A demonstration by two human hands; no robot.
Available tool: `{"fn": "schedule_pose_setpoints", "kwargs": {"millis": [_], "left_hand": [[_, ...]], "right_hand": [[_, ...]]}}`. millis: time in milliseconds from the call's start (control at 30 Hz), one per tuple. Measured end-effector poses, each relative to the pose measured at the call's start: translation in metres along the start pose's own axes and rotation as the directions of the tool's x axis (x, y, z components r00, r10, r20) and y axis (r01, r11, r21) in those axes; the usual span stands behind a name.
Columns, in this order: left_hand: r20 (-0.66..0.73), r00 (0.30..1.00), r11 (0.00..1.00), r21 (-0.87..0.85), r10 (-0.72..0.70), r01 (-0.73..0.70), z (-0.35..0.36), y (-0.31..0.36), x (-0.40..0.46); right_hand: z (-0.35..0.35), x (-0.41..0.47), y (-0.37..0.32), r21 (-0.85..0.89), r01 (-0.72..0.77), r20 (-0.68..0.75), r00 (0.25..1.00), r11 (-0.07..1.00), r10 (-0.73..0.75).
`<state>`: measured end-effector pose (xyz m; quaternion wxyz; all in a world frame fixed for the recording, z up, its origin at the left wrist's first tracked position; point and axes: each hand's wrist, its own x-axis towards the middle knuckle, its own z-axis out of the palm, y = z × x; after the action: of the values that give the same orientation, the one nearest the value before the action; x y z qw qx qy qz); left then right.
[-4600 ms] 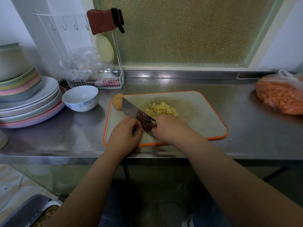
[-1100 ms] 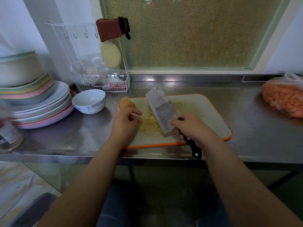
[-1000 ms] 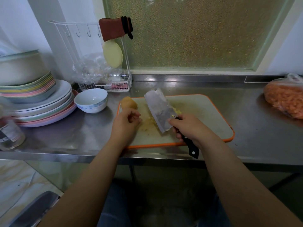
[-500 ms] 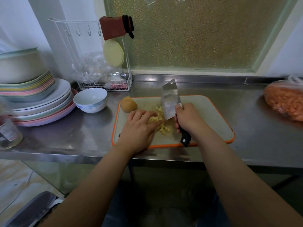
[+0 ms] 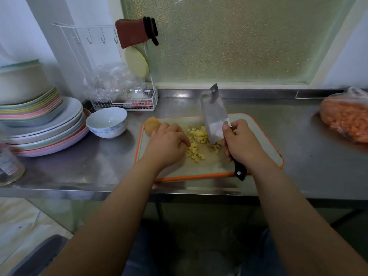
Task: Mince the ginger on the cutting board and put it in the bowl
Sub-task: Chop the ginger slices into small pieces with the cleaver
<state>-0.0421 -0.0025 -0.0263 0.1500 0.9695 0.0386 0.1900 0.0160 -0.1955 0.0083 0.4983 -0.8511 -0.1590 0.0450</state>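
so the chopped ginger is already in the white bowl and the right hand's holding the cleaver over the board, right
Not quite. In the head view the white bowl is empty; the chopped ginger lies on the cutting board. The right hand does hold the cleaver over the board.

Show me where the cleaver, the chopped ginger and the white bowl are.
cleaver (image 5: 214,114): head view, on the flat of the blade, above the right hand.
chopped ginger (image 5: 196,143): head view, middle of the yellow pile on the board.
white bowl (image 5: 106,121): head view, on its inside wall, left of the board.
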Motion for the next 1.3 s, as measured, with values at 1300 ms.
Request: {"fn": "schedule_pose_setpoints", "kwargs": {"millis": [1300], "left_hand": [[-0.194,0.793,0.735,-0.547,-0.577,0.401,0.020,-0.035,-0.032]], "right_hand": [[-0.016,0.038,0.027,-0.447,-0.019,0.132,0.987,0.894,0.087]]}}
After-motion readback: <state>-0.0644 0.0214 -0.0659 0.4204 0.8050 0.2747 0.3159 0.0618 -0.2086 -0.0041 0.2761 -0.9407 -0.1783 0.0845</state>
